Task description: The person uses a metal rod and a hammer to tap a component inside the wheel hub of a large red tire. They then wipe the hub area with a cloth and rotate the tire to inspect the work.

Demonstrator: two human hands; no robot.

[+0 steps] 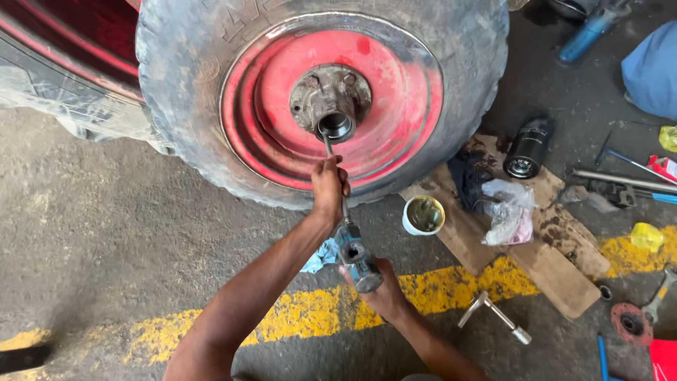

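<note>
1. The thin metal tube point(337, 176) of a grease gun point(356, 255) is gripped by the left hand point(328, 188), whose fingers are closed around it just below the hub.
2. The grey body of the grease gun is held from below by the right hand point(384, 293); the fingers are wrapped around it, fully closed.
3. The tip of the tube is placed at the open hub point(333, 106), in the middle of the red wheel point(331, 106), which is fitted with a worn tyre point(176, 92).
4. A slip of the tip out of the hub is judged possible if the tube is pushed at an angle; grease could then be spilled on the rim or floor.
5. Just right of the hands, a small white tub point(423, 215) with dark greenish content is seen, standing at the edge of a brown cardboard sheet point(543, 261).
6. On the cardboard, a crumpled plastic bag point(509, 212) and a black cylindrical filter point(529, 147) are found.
7. A yellow painted line point(303, 317) is crossed by the arms; a metal wrench point(493, 314) lies near it.
</note>
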